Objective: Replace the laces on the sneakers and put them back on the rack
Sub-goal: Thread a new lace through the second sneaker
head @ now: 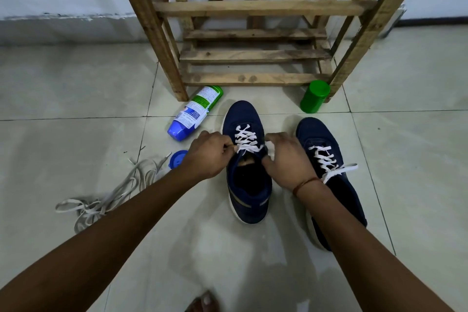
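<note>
Pinching flat white lace (pixel 247 137), navy sneaker (pixel 242 114)

Sneakers (pixel 249 177) before rack (pixel 255 56) (old laces (pixel 106 200) left)

The person's left hand (pixel 206 156) and right hand (pixel 288 162) are bare, as are both forearms (pixel 101 230), with a thin reddish-orange thread band (pixel 305 183) tied round the right wrist and the bare toes (pixel 203 302) of one foot showing at the bottom edge.
</note>
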